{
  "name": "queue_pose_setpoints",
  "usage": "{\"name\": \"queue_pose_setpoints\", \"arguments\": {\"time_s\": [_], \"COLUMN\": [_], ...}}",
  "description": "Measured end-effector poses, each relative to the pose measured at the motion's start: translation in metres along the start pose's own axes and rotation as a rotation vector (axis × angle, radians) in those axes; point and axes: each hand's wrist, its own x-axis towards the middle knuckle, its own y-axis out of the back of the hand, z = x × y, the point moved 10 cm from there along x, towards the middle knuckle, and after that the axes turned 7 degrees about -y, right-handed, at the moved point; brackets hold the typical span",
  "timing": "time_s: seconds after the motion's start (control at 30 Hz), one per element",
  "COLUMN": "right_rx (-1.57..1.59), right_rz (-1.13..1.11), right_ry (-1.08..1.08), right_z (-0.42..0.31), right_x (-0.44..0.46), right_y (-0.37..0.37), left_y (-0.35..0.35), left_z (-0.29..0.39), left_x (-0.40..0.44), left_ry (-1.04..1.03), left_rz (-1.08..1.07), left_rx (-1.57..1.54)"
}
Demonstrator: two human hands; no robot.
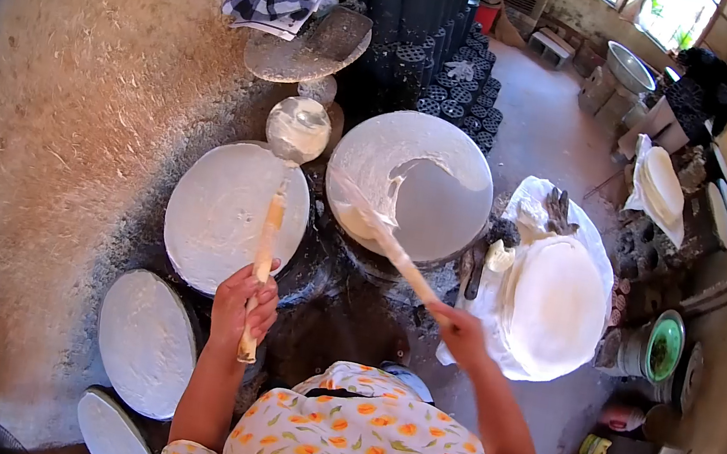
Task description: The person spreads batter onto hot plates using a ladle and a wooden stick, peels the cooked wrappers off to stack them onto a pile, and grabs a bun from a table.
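Observation:
My left hand [247,304] is wrapped round the wooden handle of a ladle [297,130], whose round bowl holds whitish batter and hangs above the back edge of the left griddle [238,218]. In my right hand [460,333] is the handle of a wooden spreader [405,264]; its blurred head lies on the batter at the left part of the round middle griddle [450,216]. White batter covers that griddle's back and left, while a grey patch shows bare at the centre and right. The left griddle is coated white all over.
Stacked thin white rounds [559,303] lie on a cloth at the right. Black coal cylinders [406,8] stand behind the middle griddle. Two more white-coated griddles [146,343] are at the lower left. Another person [703,90] bends at the back right.

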Motion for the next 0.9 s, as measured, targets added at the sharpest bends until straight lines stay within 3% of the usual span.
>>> {"name": "queue_pose_setpoints", "arguments": {"time_s": [0.03, 0.1, 0.17, 0.3, 0.4, 0.47, 0.57, 0.63, 0.9], "right_rx": [-0.054, -0.260, -0.621, -0.853, -0.797, -0.628, -0.412, -0.777, -0.782], "right_rz": [0.106, 0.175, 0.165, 0.050, 0.157, 0.125, 0.077, 0.009, 0.095], "right_ry": [0.129, 0.152, -0.077, -0.356, -0.303, -0.203, -0.238, -0.241, -0.456], "right_z": [-0.027, -0.040, -0.022, 0.016, 0.013, -0.021, -0.028, -0.041, 0.007], "right_x": [0.000, -0.006, -0.013, -0.070, -0.082, -0.059, -0.015, 0.000, -0.092], "right_y": [-0.020, -0.048, -0.061, -0.032, -0.045, -0.079, -0.125, -0.137, -0.067], "left_y": [0.004, 0.015, 0.029, 0.064, 0.076, 0.078, 0.074, 0.075, 0.087], "left_z": [0.002, 0.010, 0.019, 0.036, 0.042, 0.039, 0.038, 0.038, 0.032], "left_x": [-0.002, -0.005, -0.009, -0.020, -0.026, -0.028, -0.027, -0.028, -0.020], "left_ry": [0.006, -0.024, -0.025, -0.022, -0.044, -0.033, -0.043, -0.050, 0.007], "left_rz": [-0.009, 0.005, -0.001, 0.040, 0.012, 0.006, 0.008, 0.009, -0.027], "left_rx": [-0.004, 0.078, 0.125, 0.241, 0.278, 0.255, 0.257, 0.282, 0.273]}}
